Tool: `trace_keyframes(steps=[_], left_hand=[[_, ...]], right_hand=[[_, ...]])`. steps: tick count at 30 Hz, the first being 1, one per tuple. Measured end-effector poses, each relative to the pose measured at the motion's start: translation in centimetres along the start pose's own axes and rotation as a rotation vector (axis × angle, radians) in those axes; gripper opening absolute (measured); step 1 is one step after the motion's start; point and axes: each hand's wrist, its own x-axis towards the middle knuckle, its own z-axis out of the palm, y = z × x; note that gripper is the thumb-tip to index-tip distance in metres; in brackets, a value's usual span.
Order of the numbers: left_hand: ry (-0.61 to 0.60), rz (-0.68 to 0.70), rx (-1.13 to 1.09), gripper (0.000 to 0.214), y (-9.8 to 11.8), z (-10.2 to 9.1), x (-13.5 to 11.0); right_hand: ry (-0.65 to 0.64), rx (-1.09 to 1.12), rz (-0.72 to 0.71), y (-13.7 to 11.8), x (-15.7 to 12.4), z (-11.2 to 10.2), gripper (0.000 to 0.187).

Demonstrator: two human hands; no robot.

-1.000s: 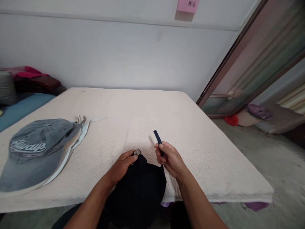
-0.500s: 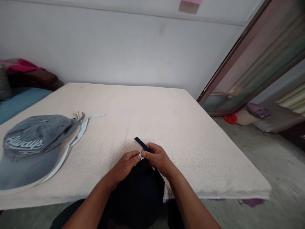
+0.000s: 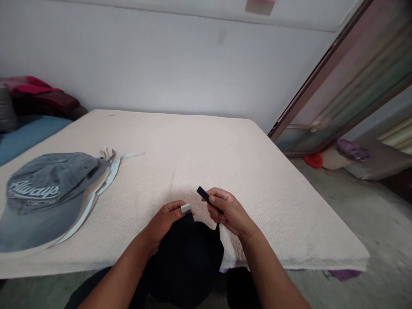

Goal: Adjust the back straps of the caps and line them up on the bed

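A black cap lies at the near edge of the cream-covered table, partly hanging over it. My left hand pinches the cap's small metal buckle between thumb and fingers. My right hand is closed on the cap's dark adjusting strap, whose free end sticks out up and to the left. The two hands are a short way apart.
A grey cap with white lettering rests on a stack of white caps at the left of the table. A blue mattress with red cloth lies far left. A glass door stands at right over a concrete floor.
The hands came together at the buckle half a second ago, then parted again. The strap end now points up-left, lower than a second ago.
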Motion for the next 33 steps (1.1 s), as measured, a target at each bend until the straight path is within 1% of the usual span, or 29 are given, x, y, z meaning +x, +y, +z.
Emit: trace_keyframes(steps=[3,5,10,18,23,29,33], left_hand=[[-0.002,-0.004,-0.008,0.018,0.15,0.13,-0.1],[0.008,0.001,-0.004,0.017,0.18,0.07,-0.1],[0.007,-0.006,0.019,0.017,0.07,-0.23,-0.06],[0.027,0.001,-0.02,0.017,-0.04,-0.15,-0.06],[0.043,0.006,-0.01,0.015,-0.1,-0.32,-0.03],[0.03,-0.009,-0.014,0.015,-0.23,-0.25,-0.09],[0.019,-0.006,-0.018,0.013,-0.56,-0.31,0.05]], right_hand=[[-0.007,-0.041,0.013,0.18,0.01,0.13,0.022],[-0.004,-0.069,0.017,0.36,0.04,0.19,0.024],[-0.008,-0.094,0.036,0.53,-0.03,0.2,0.022],[-0.047,-0.145,0.052,0.55,0.0,0.16,0.018],[-0.083,-0.202,0.037,0.6,0.04,0.01,0.022],[-0.137,-0.233,0.012,0.67,0.07,0.03,0.025],[-0.173,-0.245,0.062,0.68,-0.01,-0.08,0.022]])
